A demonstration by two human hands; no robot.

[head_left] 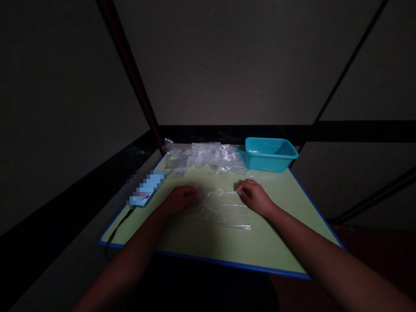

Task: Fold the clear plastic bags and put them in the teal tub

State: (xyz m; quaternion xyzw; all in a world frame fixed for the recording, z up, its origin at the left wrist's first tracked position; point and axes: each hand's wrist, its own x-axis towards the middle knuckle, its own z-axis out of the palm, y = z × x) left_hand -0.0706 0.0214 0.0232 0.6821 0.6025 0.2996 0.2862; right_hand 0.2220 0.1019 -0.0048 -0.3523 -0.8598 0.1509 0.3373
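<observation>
While the left hand (pixel 186 197) pinches 1 end of a clear plastic bag's (pixel 225 210) far edge, the right hand (pixel 255 196) pinches the other, the bag lying between them on the green table (pixel 276 247). Behind sit a pile of clear plastic (pixel 209 156) and 1 teal bin (pixel 268 161); a phone (pixel 147 189) with a black cord lies at left.

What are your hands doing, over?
Left hand and right hand pinching clear bag at its far corners. Bag spread on table. Nothing between hands and bag.
</observation>
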